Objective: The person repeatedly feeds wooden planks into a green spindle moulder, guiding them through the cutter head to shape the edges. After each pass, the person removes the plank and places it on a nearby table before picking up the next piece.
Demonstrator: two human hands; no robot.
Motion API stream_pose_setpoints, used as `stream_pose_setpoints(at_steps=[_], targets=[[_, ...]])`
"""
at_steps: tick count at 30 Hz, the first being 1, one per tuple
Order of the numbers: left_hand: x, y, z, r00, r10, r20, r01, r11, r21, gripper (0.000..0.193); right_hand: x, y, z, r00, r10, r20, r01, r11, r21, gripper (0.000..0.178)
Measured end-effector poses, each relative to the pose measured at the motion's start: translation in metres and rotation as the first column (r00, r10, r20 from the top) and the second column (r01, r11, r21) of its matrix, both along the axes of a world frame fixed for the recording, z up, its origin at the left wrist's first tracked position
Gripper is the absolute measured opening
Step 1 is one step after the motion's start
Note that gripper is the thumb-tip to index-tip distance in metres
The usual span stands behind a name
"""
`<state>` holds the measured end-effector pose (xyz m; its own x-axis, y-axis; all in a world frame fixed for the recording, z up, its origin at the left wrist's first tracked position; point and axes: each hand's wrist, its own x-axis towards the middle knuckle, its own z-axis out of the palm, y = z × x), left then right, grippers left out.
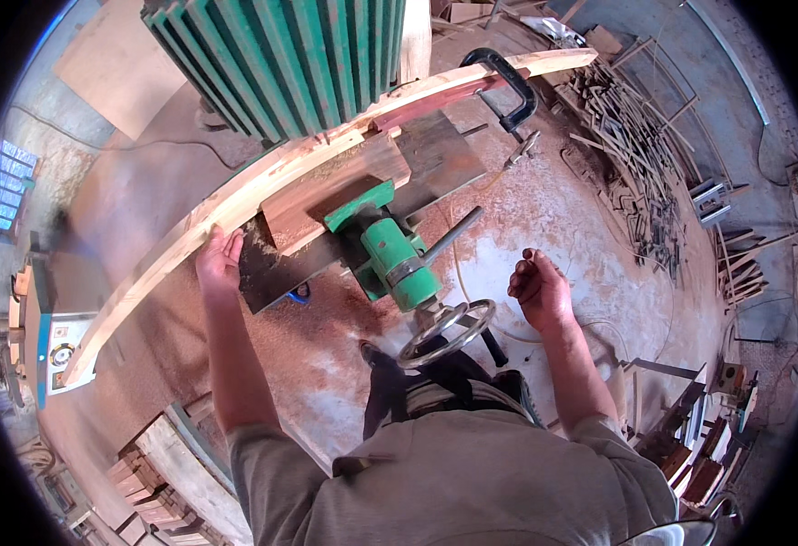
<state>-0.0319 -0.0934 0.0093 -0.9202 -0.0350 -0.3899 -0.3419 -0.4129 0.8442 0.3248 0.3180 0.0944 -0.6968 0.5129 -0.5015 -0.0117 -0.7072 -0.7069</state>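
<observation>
A long pale wooden plank (180, 238) runs across the machine bed, bowed by the lens. At its near edge, my left hand (220, 266) grips it, with fingertips against the wood. My right hand (543, 289) hangs in the air over the floor, fingers curled in, with nothing visible in them. Left of that hand is a metal handwheel (461, 338) attached to a green cylindrical machine part (394, 259). A reddish wooden block (326, 196) lies between this part and the plank. A black C-clamp (519, 96) is fixed around the plank toward its right end.
A large green ribbed machine housing (280, 64) stands behind the plank. Thin offcuts (635, 146) are heaped at the right. Below the plank's left end is a control box (69, 350) with a dial. Sawdust covers the floor (326, 332), and stacked timber (148, 491) lies at lower left.
</observation>
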Motion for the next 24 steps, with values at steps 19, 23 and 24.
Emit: stream_pose_setpoints(at_steps=[19,23,24], targets=[[0.007,0.035,-0.002,0.997,-0.08,0.023,0.077,0.992,0.102,0.036,-0.147,-0.028,0.033,0.999,-0.038,-0.011,0.037,0.997,-0.074,0.045],[0.009,0.036,0.002,0.997,-0.072,0.026,0.067,0.984,0.168,0.033,-0.171,-0.138,0.103,0.713,0.637,0.293,-0.571,0.285,0.77,0.043],[0.009,0.035,0.004,0.996,-0.08,0.032,0.072,0.976,0.204,0.032,-0.178,-0.176,0.105,0.516,0.759,0.397,-0.542,-0.069,0.837,0.045]])
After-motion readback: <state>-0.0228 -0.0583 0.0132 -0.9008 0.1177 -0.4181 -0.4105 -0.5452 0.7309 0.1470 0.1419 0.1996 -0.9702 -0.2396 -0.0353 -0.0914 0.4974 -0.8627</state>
